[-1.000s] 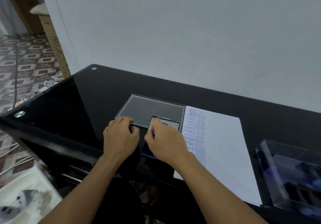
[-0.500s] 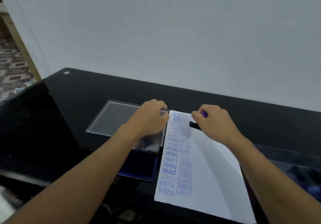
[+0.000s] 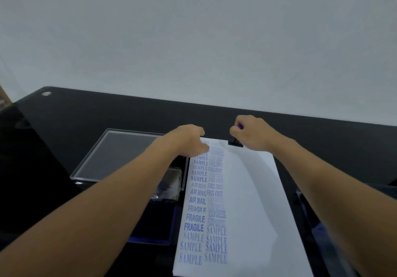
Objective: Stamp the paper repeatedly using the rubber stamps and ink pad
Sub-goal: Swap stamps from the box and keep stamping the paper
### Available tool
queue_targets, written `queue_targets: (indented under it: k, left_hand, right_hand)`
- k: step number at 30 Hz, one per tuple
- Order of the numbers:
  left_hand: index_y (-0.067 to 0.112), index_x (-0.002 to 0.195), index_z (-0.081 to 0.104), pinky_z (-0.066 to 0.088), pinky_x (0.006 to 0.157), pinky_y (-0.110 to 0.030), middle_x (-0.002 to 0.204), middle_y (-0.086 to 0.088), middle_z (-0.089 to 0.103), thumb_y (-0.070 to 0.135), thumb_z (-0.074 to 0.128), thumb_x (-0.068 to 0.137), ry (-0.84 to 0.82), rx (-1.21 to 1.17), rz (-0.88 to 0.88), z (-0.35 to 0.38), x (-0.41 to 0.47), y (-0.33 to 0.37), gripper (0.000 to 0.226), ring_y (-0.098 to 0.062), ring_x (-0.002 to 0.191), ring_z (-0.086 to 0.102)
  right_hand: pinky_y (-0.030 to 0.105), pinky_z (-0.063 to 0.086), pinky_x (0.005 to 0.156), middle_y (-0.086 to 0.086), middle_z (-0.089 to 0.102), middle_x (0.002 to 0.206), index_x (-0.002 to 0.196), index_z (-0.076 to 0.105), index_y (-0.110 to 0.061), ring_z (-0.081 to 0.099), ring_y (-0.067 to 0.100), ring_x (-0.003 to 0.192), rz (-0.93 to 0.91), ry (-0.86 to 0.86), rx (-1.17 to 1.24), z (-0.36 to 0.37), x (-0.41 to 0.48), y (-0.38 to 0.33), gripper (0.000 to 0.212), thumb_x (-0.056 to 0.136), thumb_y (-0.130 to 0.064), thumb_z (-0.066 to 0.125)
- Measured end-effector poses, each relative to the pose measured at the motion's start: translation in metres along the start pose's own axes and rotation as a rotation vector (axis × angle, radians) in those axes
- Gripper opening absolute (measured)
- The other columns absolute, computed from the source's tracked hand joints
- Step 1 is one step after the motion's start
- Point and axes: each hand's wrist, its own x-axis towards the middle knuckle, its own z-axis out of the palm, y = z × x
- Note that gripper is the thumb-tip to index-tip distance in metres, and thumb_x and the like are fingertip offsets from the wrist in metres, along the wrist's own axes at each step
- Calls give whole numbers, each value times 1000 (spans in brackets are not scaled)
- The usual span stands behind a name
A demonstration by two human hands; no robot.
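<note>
Black glass desk (image 3: 86, 113) carried everything, with a pale wall behind. Nearest lay the open ink pad (image 3: 154, 229), just beside the left edge of the paper (image 3: 253, 190), whose left part held two columns of blue prints. The risk, as I judged it, sat at the far end. There the stamp (image 3: 235, 143) stood right at the sheet's far edge, so a print could land half on the desk, and the sheet could slide if the hold slackened. The left grip (image 3: 189, 141) rested on the paper's far left corner, fingers bent; whether it pinched or only pressed could not be told. The right grip (image 3: 251, 134) was clenched around the stamp.
</note>
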Motion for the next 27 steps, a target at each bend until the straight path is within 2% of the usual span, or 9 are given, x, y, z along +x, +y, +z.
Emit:
queue_targets:
  k: [3,10,21,27]
  left_hand:
    - [18,138,51,49,95,-38,135,-1,57,42,59,93,-28,58,-7,3,3,1,51,-21,115,55]
    - [21,127,56,53,89,-40,119,3,60,49,63,88,-24,110,-15,5,2,3,48,-19,102,58]
    - [22,127,56,50,95,-48,121,2,59,54,63,86,-10,143,-15,9,3,2,52,-23,106,56]
    - [22,139,50,45,103,-51,139,0,52,55,61,88,-7,159,-19,9,2,3,61,-25,124,51]
  right_hand:
    - [28,43,62,6,63,88,94,57,-11,56,18,72,-35,-9,-25,5,5,-3,21,99,-30,50]
    - [28,40,58,6,62,80,85,55,-12,53,19,66,-44,-13,-72,9,10,-6,20,98,-26,50]
    - [32,40,60,10,63,86,81,52,-12,51,21,67,-16,-17,-91,15,15,-4,18,95,-24,50]
    - [32,40,60,10,62,84,82,51,-12,50,21,67,-20,-21,-86,18,18,-3,18,96,-24,49]
